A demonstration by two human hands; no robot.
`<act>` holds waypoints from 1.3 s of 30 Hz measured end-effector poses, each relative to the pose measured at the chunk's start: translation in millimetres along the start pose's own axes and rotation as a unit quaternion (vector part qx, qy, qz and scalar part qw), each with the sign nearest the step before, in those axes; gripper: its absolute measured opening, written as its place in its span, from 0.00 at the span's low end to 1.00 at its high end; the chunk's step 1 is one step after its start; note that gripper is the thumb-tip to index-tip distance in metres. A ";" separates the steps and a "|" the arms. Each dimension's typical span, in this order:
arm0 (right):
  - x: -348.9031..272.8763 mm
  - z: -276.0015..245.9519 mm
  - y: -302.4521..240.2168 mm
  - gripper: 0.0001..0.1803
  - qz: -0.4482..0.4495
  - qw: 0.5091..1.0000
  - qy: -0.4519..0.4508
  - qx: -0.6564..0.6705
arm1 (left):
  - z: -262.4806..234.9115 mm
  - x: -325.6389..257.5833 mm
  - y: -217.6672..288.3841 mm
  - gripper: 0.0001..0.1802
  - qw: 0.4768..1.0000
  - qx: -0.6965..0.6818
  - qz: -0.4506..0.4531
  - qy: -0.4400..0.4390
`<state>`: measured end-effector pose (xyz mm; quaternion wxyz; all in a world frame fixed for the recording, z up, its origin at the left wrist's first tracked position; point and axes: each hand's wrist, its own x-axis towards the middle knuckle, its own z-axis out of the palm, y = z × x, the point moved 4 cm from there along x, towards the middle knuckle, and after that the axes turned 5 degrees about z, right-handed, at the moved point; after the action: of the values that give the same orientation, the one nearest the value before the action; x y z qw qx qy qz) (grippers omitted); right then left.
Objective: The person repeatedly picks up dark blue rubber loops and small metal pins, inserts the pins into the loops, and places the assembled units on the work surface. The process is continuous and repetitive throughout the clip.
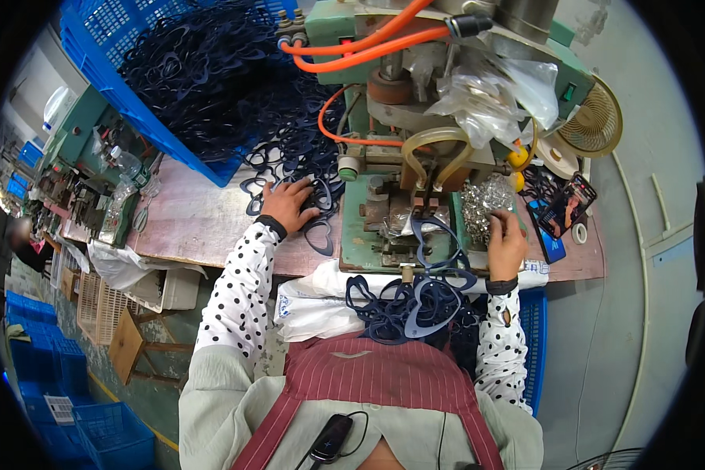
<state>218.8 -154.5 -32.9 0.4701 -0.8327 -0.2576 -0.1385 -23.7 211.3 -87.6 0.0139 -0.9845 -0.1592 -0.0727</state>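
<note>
Seemingly spread flat, the left hand (288,204) lies palm down on a loose pile of dark blue heart-shaped frames (305,168) on the pinkish worktable (196,223), fingers splayed over them and closed on nothing. One heart frame (319,236) lies just beside that hand, its tip pointing toward the person and its long axis running away from the table edge. The right hand (507,244) sits at the right side of the green press machine (384,211), fingers curled down against a heap of small shiny metal parts (482,200); whether it has pinched any cannot be told. Between the hands, another blue heart frame (439,243) rests on the machine's bed, its long axis roughly crosswise.

A blue plastic crate (133,102), tilted on the table at the upper left, is heaped with tangled dark blue frames that spill out toward the left hand. More finished hearts (415,309) hang in a bunch below the machine, over a white plastic bag (313,301) at the person's lap. A phone (565,205) leans at the table's right end.
</note>
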 end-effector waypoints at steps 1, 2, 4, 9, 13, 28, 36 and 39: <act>1.3 1.6 -6.7 0.06 0.055 0.997 -0.032 0.048 | -4.4 -3.0 2.8 0.33 1.000 0.006 0.001 0.010; 2.7 -0.3 -23.5 0.05 0.038 0.993 -0.042 0.105 | -4.8 -5.9 0.3 0.34 0.999 -0.014 -0.003 0.033; 4.0 -0.9 -38.5 0.06 0.044 0.983 -0.071 0.161 | -12.0 -10.3 2.6 0.34 0.993 -0.041 -0.025 0.106; -1.8 -5.5 -97.1 0.08 0.074 0.946 -0.168 0.266 | -41.7 -11.5 18.0 0.18 0.945 -0.113 -0.013 0.307; -9.9 12.0 -109.2 0.16 0.107 0.926 -0.200 0.301 | -76.5 -13.9 57.6 0.12 0.898 -0.167 -0.001 0.407; 3.0 21.2 -115.7 0.32 0.126 0.930 -0.174 0.298 | -143.7 -26.6 201.6 0.20 0.793 -0.263 0.433 0.339; 18.6 0.3 52.6 0.19 0.147 0.988 -0.041 0.032 | -127.2 -13.7 213.4 0.19 0.775 -0.321 0.456 0.297; 8.1 -1.3 44.4 0.17 0.067 0.995 -0.062 -0.038 | -124.0 -13.4 214.7 0.19 0.768 -0.346 0.450 0.297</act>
<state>250.4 -172.1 -60.0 0.4292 -0.8726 -0.2240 -0.0643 14.2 -2.9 32.1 -0.2497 -0.8108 0.3501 -0.3971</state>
